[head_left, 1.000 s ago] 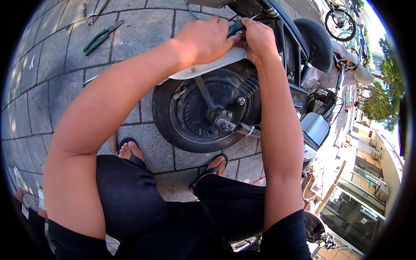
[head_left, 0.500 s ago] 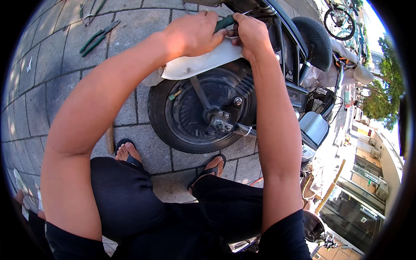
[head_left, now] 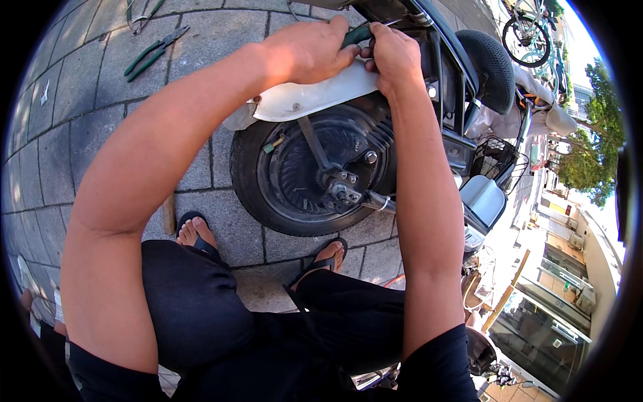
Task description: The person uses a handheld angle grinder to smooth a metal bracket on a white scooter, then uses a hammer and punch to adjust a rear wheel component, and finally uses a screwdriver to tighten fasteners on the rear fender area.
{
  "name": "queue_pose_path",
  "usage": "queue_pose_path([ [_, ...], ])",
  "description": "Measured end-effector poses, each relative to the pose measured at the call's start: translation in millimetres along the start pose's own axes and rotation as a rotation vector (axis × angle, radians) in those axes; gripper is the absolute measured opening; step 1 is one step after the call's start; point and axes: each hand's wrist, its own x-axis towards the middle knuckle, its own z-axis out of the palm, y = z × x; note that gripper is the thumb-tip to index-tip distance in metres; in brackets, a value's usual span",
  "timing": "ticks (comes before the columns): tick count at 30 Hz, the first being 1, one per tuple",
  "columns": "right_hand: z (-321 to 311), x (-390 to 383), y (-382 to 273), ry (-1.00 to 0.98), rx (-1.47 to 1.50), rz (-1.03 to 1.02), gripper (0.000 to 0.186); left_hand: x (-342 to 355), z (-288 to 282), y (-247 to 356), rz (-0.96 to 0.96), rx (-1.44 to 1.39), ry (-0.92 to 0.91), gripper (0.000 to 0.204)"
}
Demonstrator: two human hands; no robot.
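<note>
Where the head view looks down past my bent arms, the ground is paving of grey, rough-faced slabs, parted by dark joints and bowed toward the rim. At the right edge of the frame stand a leafy tree and, below it, a pale building with glass panes. At upper centre, my left hand is curled closed around the smooth handle of a green-handled tool, above the wheel. My right hand, just beside it, has its fingers bent inward at the tool's front end; whether they grip the tool or a part behind it, I cannot tell. Beneath both hands lies a curved, glossy white mudguard with a small round fastener. Below this, at centre, is a round wheel with a black rubber tyre and a dull, ribbed metal hub. At upper right is a dark, dimpled saddle; at upper left, green-handled pliers lie on the slabs.
</note>
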Motion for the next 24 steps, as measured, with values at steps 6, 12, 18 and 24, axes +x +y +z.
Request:
queue_pose_path([
  [6, 0.7, -2.5, -0.6, 0.011, 0.003, -0.012, 0.022, -0.4, 1.5, -1.3, 0.025, -0.023, 0.015, 0.046],
  [12, 0.2, -2.9, -1.2, -0.005, 0.02, -0.024, 0.022, -0.9, 2.8, -0.7, 0.026, -0.025, 0.024, 0.045],
  [18, -0.3, -3.5, -1.4, -0.005, 0.064, -0.023, 0.022, -9.2, 8.7, 14.2, -0.007, 0.048, 0.125, 0.041],
  [24, -10.1, -2.5, 4.0, -0.014, 0.085, -0.039, 0.024, -15.7, 25.6, 41.4, -0.003, 0.125, 0.225, 0.038],
])
